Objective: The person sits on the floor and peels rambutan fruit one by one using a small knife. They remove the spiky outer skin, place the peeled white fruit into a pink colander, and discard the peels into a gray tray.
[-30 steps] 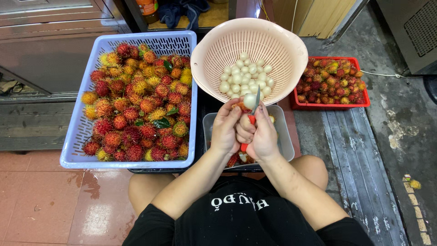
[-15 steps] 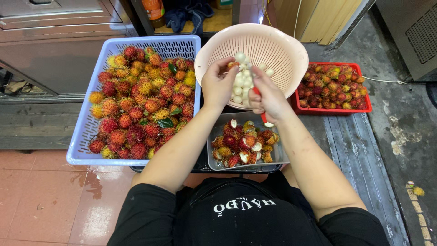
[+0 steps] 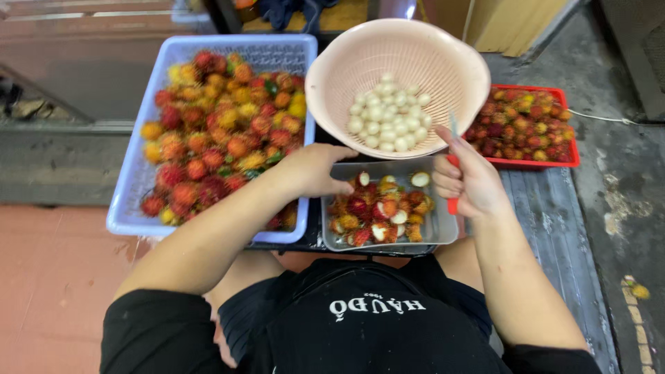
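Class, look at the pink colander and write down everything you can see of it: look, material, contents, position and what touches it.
The pink colander is a round, deep bowl that looks like pale pink plastic, its wall pierced all over with fine slots and ending in a smooth rim. It sits upright, propped over the blue crate and the grey tray, beside the red basket. A heap of peeled white fruits lies inside. The right hand, holding a red-handled knife, is at its near rim; contact is unclear.
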